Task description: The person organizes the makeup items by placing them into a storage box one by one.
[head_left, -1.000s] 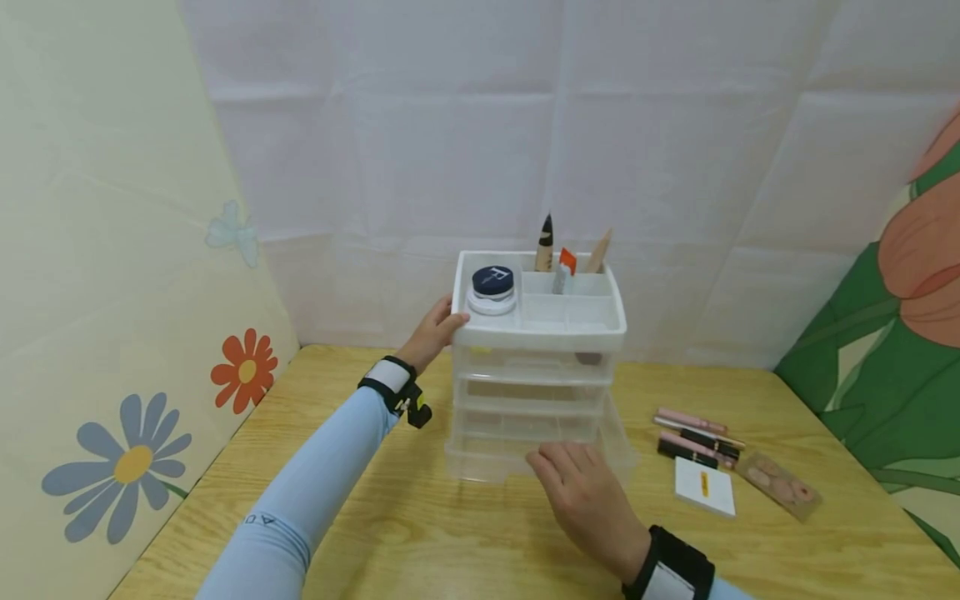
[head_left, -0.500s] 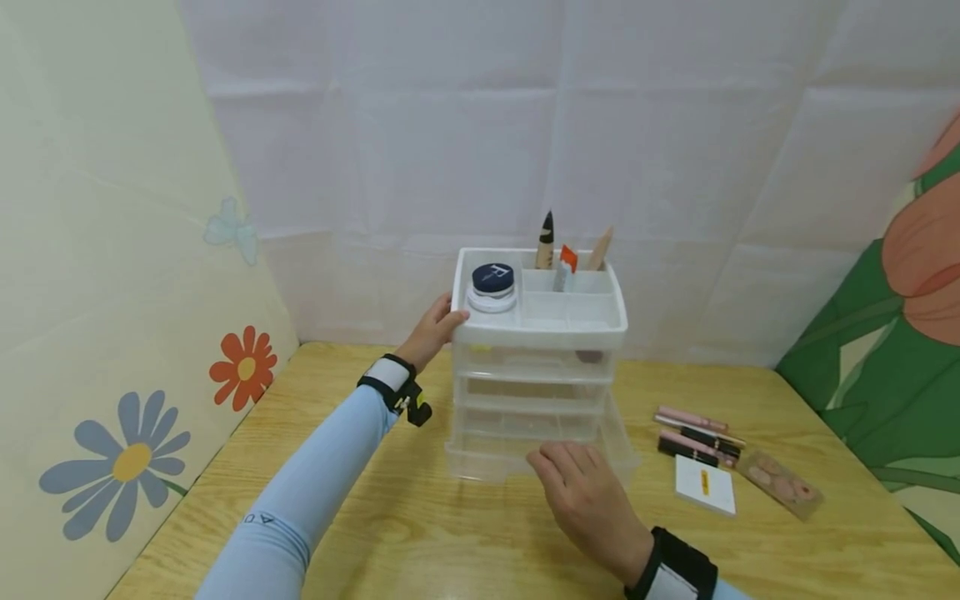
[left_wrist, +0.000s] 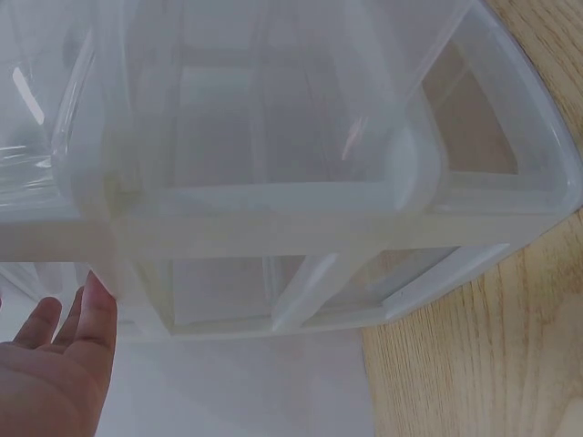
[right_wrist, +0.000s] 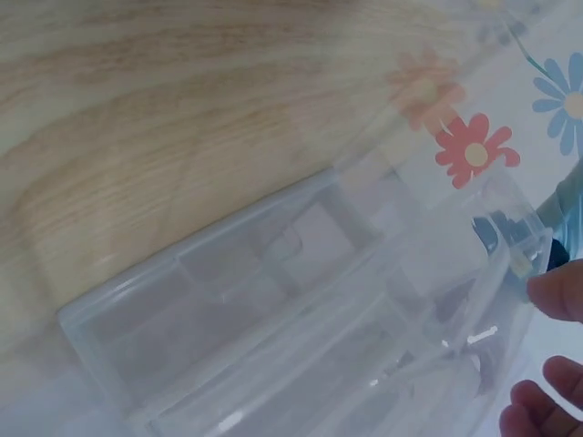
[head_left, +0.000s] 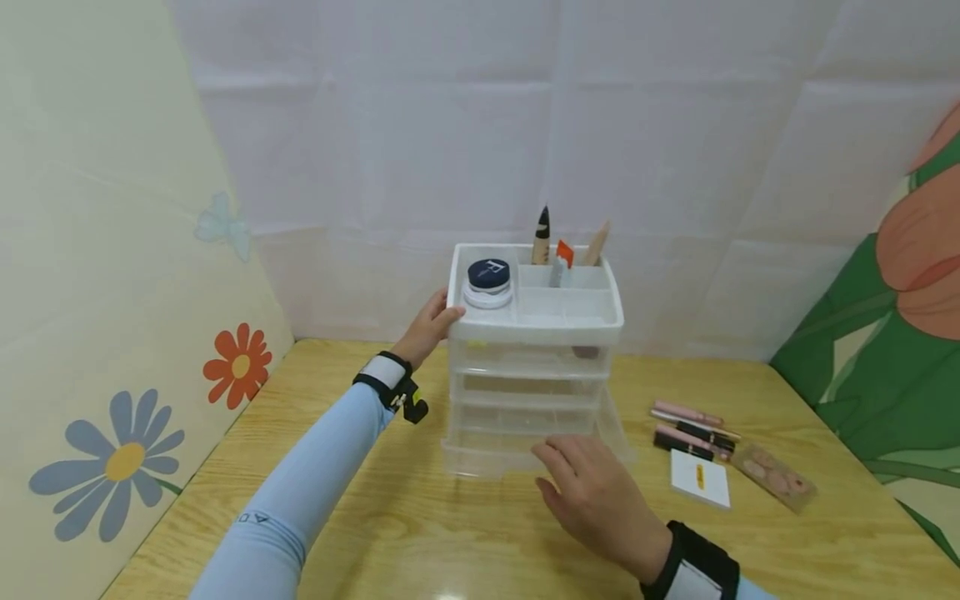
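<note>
A white organizer with clear drawers [head_left: 536, 333] stands on the wooden table, its bottom drawer [head_left: 480, 462] pulled out toward the front. At the organizer's upper left edge, my left hand [head_left: 429, 329] holds the side, thumb at the front corner. The left wrist view shows that hand's fingers [left_wrist: 96, 319] against the frame. My right hand [head_left: 596, 504] is just in front of the bottom drawer with nothing in it, fingers loosely bent and thumb apart. In the right wrist view, its thumb [right_wrist: 560, 291] and fingertips are separated near the clear drawers.
A dark-lidded round jar [head_left: 489, 275], a black-tipped tube [head_left: 542, 237] and other cosmetics fill the top tray. Right of the organizer lie pink and black cosmetic tubes [head_left: 693, 429], a white square box [head_left: 700, 479] and a flat palette [head_left: 776, 477]. A white cloth [head_left: 390, 150] hangs behind.
My right hand has moved slightly right and its thumb has spread away from its fingers, off the drawer front. The left hand keeps its hold; the bottom drawer stays out.
</note>
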`<state>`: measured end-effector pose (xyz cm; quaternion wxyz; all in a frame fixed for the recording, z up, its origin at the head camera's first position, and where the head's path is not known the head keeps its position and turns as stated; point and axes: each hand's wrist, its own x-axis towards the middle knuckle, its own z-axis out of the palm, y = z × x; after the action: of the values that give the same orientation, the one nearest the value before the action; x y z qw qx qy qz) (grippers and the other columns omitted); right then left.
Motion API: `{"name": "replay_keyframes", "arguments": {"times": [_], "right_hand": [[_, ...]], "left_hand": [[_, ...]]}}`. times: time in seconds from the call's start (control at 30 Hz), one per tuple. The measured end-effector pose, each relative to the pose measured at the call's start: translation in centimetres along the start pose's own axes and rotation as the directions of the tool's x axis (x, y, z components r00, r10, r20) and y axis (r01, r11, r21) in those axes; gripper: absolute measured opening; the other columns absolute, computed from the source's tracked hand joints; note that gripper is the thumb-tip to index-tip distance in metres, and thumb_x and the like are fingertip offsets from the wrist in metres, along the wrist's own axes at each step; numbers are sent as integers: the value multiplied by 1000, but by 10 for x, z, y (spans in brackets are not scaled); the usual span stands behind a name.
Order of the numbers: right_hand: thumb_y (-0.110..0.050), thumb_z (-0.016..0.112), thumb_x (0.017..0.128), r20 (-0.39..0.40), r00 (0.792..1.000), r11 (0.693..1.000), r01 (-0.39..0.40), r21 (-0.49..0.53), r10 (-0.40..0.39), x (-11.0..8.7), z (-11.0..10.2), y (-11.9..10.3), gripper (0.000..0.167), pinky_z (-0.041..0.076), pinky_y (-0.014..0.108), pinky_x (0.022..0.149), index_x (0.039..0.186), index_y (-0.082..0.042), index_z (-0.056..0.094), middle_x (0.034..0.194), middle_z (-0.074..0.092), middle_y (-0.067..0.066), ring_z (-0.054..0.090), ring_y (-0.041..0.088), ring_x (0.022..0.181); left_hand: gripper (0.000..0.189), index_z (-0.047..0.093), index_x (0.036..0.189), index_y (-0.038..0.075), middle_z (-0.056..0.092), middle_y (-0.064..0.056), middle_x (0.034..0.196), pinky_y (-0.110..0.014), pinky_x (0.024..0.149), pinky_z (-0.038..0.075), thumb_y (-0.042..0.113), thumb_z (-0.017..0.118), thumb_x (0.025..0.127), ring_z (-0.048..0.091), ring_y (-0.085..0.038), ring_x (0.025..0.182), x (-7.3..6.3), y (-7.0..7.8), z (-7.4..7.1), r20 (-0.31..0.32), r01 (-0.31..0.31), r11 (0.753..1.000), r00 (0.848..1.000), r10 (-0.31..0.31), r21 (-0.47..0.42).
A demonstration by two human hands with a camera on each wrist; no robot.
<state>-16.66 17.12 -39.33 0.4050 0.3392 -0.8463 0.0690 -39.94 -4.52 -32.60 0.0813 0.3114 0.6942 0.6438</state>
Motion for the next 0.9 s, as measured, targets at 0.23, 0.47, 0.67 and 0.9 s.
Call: {"name": "replay_keyframes", "arguments": {"times": [0.23,0.47,0.67,0.9], "right_hand": [[-35,36,102,-45,998,997,-49,-58,47,5,-26,15,46,51,46,67,107,3,61,98,60,14,59,29,83],[-39,41,101,-110,987,982,-134,-135,119,1,-55,57,52,51,49,63,106,8,60,93,61,19,60,34,77],[-41,43,99,-130,976,962,-195,-192,172,-14,-64,111,54,49,51,53,105,10,59,87,61,22,60,37,71],[0,76,76,159,902,911,-378,-162,402,-39,-57,170,34,50,53,69,105,10,60,96,61,26,60,40,85]], "left_hand": [[60,22,152,2,39,-23,144,-48,99,43,21,43,99,49,-34,119,-1,1,0,-11,-16,1000,1000,16,0],[60,24,151,1,42,-24,141,-48,98,44,21,43,98,50,-31,115,0,0,0,-1,-33,999,999,33,0],[60,23,151,1,42,-24,141,-47,97,44,20,43,98,51,-30,113,0,0,0,-1,-24,1000,1000,24,-7],[62,22,152,3,41,-24,142,-49,99,42,22,44,98,50,-33,116,-2,0,1,1,-26,1000,1000,26,-4]]}}
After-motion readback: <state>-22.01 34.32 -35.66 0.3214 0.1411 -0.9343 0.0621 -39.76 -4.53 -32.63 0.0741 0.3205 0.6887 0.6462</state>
